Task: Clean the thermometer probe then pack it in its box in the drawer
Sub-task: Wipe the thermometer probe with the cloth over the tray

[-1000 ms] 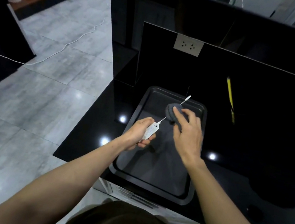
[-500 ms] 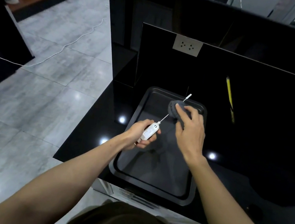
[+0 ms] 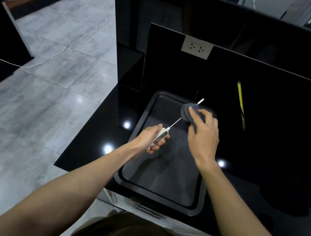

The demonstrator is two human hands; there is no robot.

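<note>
Now: cloth (image 3: 189, 113), pinched round the probe (image 3: 175, 123) by the right hand (image 3: 203, 132), has slid further toward the tip over the last second. Left hand (image 3: 151, 138) grips the white handle above the tray (image 3: 141, 119). Wiping under way; box not seen.

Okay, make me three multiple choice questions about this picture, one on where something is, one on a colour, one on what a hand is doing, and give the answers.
1. Where is the wall socket?
A. on the dark panel behind the tray
B. on the floor
C. inside the tray

2. What colour is the thermometer body?
A. red
B. white
C. green

3. What is the right hand doing?
A. hanging idle
B. pressing the socket
C. holding a grey cloth around the probe

Answers: 1 A, it sits above the black tray. 2 B, white shows in the left hand grip. 3 C, the probe tip pokes out past the cloth.
</note>
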